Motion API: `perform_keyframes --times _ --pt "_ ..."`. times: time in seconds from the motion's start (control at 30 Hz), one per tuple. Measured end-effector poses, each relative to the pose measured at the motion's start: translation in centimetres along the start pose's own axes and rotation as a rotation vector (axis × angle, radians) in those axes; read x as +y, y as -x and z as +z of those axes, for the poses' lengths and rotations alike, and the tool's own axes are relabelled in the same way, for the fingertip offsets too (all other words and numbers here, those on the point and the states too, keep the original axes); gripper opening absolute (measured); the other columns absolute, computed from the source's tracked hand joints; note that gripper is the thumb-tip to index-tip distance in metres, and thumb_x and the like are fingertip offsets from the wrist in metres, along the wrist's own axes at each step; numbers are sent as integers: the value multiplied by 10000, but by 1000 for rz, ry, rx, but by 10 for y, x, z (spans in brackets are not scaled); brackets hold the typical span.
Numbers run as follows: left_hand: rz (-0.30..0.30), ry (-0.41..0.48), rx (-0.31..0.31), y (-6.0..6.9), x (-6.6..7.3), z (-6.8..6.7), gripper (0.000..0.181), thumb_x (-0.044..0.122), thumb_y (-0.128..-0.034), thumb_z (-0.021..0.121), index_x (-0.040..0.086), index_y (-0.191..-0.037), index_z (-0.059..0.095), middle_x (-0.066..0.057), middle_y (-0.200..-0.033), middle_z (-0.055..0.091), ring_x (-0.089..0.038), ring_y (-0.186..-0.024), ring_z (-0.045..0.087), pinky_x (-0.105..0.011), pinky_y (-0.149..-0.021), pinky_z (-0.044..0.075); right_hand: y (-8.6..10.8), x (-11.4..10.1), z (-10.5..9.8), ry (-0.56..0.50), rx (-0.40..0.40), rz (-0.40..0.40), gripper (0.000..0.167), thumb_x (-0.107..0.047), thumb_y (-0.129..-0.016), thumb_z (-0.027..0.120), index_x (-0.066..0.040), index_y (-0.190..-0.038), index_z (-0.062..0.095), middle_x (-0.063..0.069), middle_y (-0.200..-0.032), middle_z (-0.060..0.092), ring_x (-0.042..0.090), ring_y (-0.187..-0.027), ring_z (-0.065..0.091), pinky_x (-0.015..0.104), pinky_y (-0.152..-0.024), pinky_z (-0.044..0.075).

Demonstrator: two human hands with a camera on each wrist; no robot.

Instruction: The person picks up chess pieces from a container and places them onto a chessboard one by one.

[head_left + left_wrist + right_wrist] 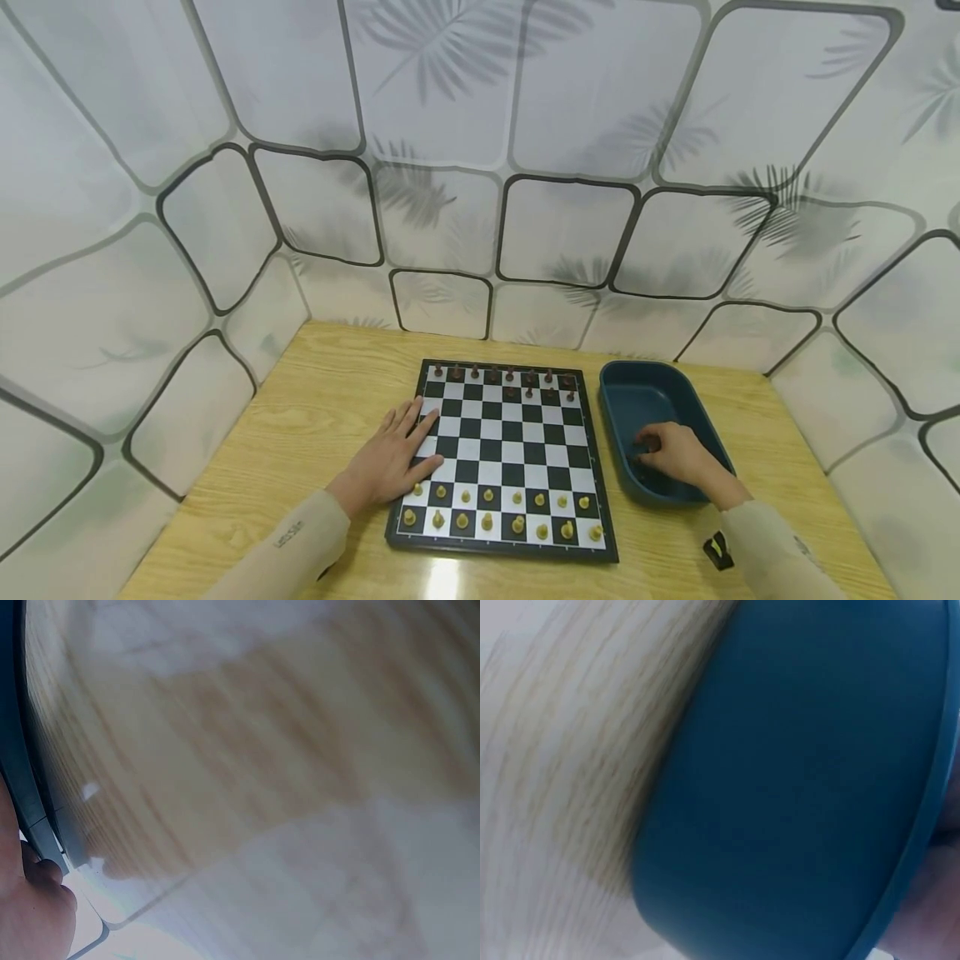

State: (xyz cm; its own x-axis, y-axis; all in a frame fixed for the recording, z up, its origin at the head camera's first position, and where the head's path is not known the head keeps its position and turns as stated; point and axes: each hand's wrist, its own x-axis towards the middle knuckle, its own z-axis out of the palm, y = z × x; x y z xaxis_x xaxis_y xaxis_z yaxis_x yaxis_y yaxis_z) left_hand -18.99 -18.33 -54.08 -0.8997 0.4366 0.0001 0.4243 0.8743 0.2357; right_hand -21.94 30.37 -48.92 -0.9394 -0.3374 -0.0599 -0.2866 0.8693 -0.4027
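A black-and-white chessboard (491, 454) lies on the table. Its near two rows bear yellow chess pieces (487, 521). Dark red chess pieces (474, 372) line the far row, with several more in front of them on the right half. My left hand (386, 462) rests on the board's left edge, fingers spread. Inside the blue tray (645, 375), right of the board, is my right hand (678, 454), fingers bent downward. Something dark shows by its fingertips, too small to identify. The right wrist view mostly holds the tray's outer wall (795, 780).
The wooden table (300, 392) meets patterned curtain-like walls (442, 233) at the back and sides. A small black item (717, 551) with a yellow-green mark lies below the tray, near my right sleeve.
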Motion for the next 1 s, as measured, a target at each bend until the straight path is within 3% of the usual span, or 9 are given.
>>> perform_keyframes --times 0.37,0.77,1.0 --pt "-2 1 -9 -1 0 -1 833 665 -1068 382 126 -1690 250 -227 -1758 118 -412 -1633 167 -571 -1335 169 -1 4 1 -24 -13 12 146 -13 -838 811 2 -975 763 57 -855 721 191 -774 649 387 -669 567" --pt "-6 12 -11 -1 0 0 831 666 -1064 385 133 -1689 257 -218 -1762 115 -412 -1633 172 -575 -1334 172 0 10 6 -22 34 7 25 -39 -870 790 -19 -876 777 60 -834 759 177 -746 679 372 -645 585" --pt "2 17 -3 0 0 0 832 664 -1064 392 130 -1688 258 -223 -1759 121 -415 -1631 179 -584 -1330 179 -1 9 6 10 57 -17 85 -123 -907 808 -79 -837 789 -4 -780 747 105 -668 631 317 -593 546"
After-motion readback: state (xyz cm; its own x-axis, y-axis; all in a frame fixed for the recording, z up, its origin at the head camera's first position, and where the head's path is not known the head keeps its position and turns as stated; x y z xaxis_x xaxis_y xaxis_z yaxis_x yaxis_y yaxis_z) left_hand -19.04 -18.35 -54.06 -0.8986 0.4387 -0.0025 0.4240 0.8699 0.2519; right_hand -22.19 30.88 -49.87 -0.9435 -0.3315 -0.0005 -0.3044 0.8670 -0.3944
